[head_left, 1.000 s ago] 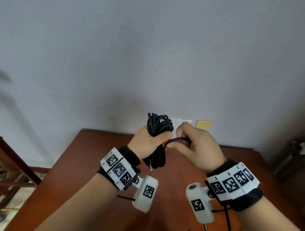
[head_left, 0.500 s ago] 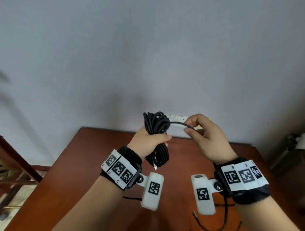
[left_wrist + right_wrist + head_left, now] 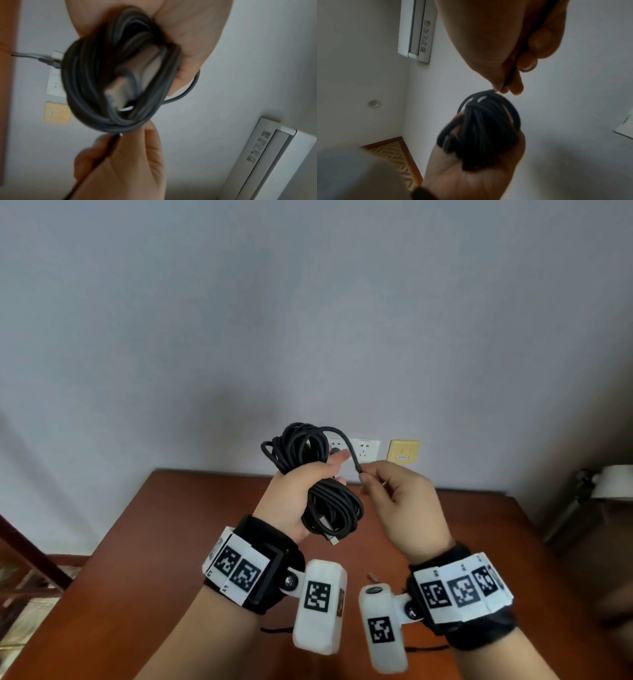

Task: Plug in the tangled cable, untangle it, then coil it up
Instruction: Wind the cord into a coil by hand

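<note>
A black cable [image 3: 318,481] is wound into a bundle of several loops, held up above the brown table [image 3: 171,542]. My left hand [image 3: 301,484] grips the bundle round its middle, thumb over the front. A silver plug end [image 3: 334,540] hangs from the bundle's lower loops, seen close in the left wrist view as a plug end [image 3: 115,92]. One strand arcs off the top of the bundle to my right hand [image 3: 394,491], which pinches it between thumb and forefinger. In the right wrist view the cable [image 3: 488,121] sits in the left palm below the pinching fingertips [image 3: 515,86].
White wall sockets [image 3: 363,450] and a yellow wall plate [image 3: 403,451] sit on the grey wall just behind the hands. A white air conditioner [image 3: 267,155] hangs high on the wall. A wooden frame [image 3: 20,542] stands at the table's left.
My right hand has drawn the strand to the right and downward, away from the bundle. The left hand has turned the bundle, showing its lower loops and the plug end.
</note>
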`<move>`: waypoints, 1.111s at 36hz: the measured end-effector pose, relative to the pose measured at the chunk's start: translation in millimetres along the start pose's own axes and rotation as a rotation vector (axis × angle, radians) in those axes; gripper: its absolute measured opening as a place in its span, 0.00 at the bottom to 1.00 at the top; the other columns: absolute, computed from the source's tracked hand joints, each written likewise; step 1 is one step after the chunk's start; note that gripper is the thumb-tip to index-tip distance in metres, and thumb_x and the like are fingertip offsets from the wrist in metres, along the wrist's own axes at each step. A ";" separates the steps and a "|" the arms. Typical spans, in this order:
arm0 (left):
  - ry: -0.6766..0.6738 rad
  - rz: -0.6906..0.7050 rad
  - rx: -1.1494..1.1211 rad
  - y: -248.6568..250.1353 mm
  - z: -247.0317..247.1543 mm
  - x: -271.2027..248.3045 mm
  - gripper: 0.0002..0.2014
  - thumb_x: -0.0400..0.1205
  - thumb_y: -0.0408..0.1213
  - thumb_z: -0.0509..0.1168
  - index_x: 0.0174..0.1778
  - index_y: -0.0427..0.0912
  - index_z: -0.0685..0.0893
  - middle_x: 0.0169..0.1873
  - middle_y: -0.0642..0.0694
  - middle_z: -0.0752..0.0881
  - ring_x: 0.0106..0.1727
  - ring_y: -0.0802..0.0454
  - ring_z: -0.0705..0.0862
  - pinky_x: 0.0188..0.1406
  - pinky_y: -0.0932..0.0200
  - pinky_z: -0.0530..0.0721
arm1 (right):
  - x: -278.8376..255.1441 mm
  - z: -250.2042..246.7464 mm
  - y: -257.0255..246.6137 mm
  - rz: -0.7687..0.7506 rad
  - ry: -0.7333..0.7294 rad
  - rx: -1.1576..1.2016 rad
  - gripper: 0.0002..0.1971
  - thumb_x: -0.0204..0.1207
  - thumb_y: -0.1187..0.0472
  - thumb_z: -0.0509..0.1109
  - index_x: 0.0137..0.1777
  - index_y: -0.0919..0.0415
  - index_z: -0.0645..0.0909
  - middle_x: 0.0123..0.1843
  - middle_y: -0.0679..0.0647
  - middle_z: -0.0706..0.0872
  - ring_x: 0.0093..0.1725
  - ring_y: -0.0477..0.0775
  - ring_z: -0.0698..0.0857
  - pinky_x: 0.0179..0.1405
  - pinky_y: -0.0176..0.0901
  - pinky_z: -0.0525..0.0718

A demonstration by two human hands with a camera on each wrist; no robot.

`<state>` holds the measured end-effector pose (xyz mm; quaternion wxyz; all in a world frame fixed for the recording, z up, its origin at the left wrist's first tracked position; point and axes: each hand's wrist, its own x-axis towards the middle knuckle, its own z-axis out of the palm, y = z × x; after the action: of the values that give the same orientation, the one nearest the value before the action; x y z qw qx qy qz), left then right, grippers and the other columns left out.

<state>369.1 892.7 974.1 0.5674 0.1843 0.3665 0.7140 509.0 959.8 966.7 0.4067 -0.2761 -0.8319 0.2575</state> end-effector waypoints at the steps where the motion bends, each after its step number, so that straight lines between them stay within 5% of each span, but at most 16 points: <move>1: -0.019 -0.024 -0.016 -0.8 1.6 -0.1 0.16 0.80 0.27 0.65 0.64 0.33 0.82 0.39 0.44 0.89 0.30 0.51 0.84 0.29 0.60 0.83 | -0.1 1.9 -0.3 -0.006 -0.023 -0.003 0.09 0.79 0.66 0.67 0.39 0.56 0.84 0.32 0.48 0.85 0.34 0.43 0.82 0.35 0.35 0.77; 3: -0.037 -0.058 -0.032 -2.3 3.1 -0.9 0.22 0.76 0.29 0.67 0.68 0.32 0.79 0.50 0.40 0.89 0.39 0.47 0.85 0.38 0.56 0.86 | -0.4 2.9 -1.1 -0.016 -0.073 0.011 0.09 0.80 0.65 0.67 0.39 0.58 0.85 0.31 0.48 0.85 0.33 0.43 0.81 0.34 0.34 0.77; 5: -0.048 -0.080 -0.017 -3.0 4.6 -3.1 0.26 0.71 0.32 0.67 0.68 0.31 0.80 0.45 0.42 0.89 0.37 0.47 0.85 0.36 0.57 0.85 | 0.3 0.2 -2.9 -0.010 -0.134 0.060 0.10 0.80 0.65 0.67 0.39 0.58 0.87 0.31 0.46 0.86 0.33 0.42 0.82 0.34 0.31 0.76; 10: -0.121 -0.046 0.084 -8.2 5.1 -6.1 0.18 0.69 0.27 0.71 0.56 0.34 0.88 0.48 0.39 0.89 0.42 0.45 0.88 0.43 0.53 0.88 | 8.5 -10.2 -1.2 0.020 -0.313 0.186 0.11 0.78 0.70 0.69 0.37 0.57 0.88 0.31 0.42 0.87 0.31 0.38 0.82 0.34 0.29 0.78; 12: -0.112 -0.014 0.085 -10.5 7.6 -6.2 0.17 0.68 0.29 0.71 0.53 0.34 0.89 0.46 0.38 0.89 0.43 0.44 0.88 0.47 0.51 0.86 | 12.6 -12.5 0.8 0.011 -0.367 0.190 0.12 0.77 0.72 0.69 0.36 0.58 0.87 0.31 0.41 0.86 0.31 0.37 0.82 0.35 0.28 0.77; 16: -0.037 0.025 0.056 -13.2 8.6 -2.5 0.14 0.64 0.31 0.78 0.44 0.31 0.87 0.35 0.35 0.84 0.35 0.41 0.85 0.39 0.51 0.85 | 13.9 -15.4 3.9 -0.009 -0.432 0.159 0.10 0.79 0.71 0.66 0.46 0.61 0.89 0.39 0.52 0.90 0.38 0.50 0.87 0.40 0.44 0.85; 19: 0.052 0.032 0.000 -12.1 7.6 2.2 0.12 0.59 0.36 0.79 0.33 0.36 0.86 0.31 0.38 0.79 0.34 0.41 0.80 0.40 0.48 0.80 | 10.8 -20.5 6.5 0.044 -0.495 0.176 0.12 0.83 0.66 0.63 0.46 0.55 0.87 0.33 0.45 0.87 0.29 0.44 0.81 0.32 0.37 0.79; 22: 0.115 0.086 -0.124 0.6 10.8 7.0 0.10 0.72 0.34 0.72 0.26 0.38 0.82 0.27 0.44 0.83 0.37 0.48 0.87 0.44 0.50 0.85 | 5.7 -27.7 14.9 0.092 -0.455 0.131 0.16 0.83 0.52 0.61 0.37 0.56 0.81 0.26 0.44 0.81 0.25 0.40 0.75 0.31 0.32 0.71; 25: 0.186 0.158 -0.202 19.4 11.6 16.7 0.14 0.82 0.34 0.65 0.29 0.39 0.77 0.24 0.47 0.82 0.35 0.51 0.90 0.31 0.54 0.89 | 0.5 -35.0 31.2 0.132 -0.381 0.127 0.13 0.80 0.51 0.64 0.39 0.58 0.79 0.26 0.42 0.74 0.28 0.39 0.71 0.32 0.32 0.70; 28: 0.235 0.213 -0.179 32.0 8.3 25.0 0.14 0.82 0.35 0.65 0.29 0.39 0.76 0.25 0.47 0.78 0.29 0.52 0.87 0.29 0.58 0.86 | -2.0 -38.2 41.4 0.147 -0.332 0.149 0.08 0.82 0.54 0.63 0.41 0.54 0.77 0.28 0.43 0.74 0.31 0.45 0.73 0.35 0.43 0.74; 31: 0.244 0.270 -0.156 35.2 9.2 27.2 0.13 0.81 0.34 0.67 0.30 0.40 0.78 0.24 0.49 0.78 0.27 0.51 0.85 0.29 0.59 0.85 | -0.3 -40.5 42.4 0.159 -0.280 0.153 0.09 0.82 0.56 0.64 0.40 0.55 0.75 0.27 0.45 0.74 0.29 0.46 0.71 0.32 0.41 0.72; 36: 0.281 0.312 -0.108 40.1 11.6 29.5 0.11 0.80 0.34 0.69 0.31 0.41 0.80 0.26 0.48 0.78 0.27 0.52 0.84 0.29 0.60 0.85 | 0.1 -47.4 41.5 0.111 -0.298 -0.106 0.24 0.77 0.37 0.55 0.30 0.57 0.65 0.24 0.46 0.66 0.25 0.43 0.67 0.30 0.44 0.66; 40: 0.286 0.352 -0.060 45.3 13.5 32.3 0.10 0.79 0.34 0.70 0.32 0.41 0.80 0.27 0.48 0.78 0.26 0.52 0.84 0.30 0.61 0.85 | -0.7 -52.9 43.3 0.082 -0.232 -0.129 0.12 0.83 0.48 0.57 0.39 0.51 0.70 0.25 0.45 0.70 0.26 0.44 0.69 0.29 0.42 0.69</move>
<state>338.4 923.5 1011.4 0.3814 0.1254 0.3840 0.8315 563.5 1001.1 966.4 0.2785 -0.3038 -0.8761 0.2503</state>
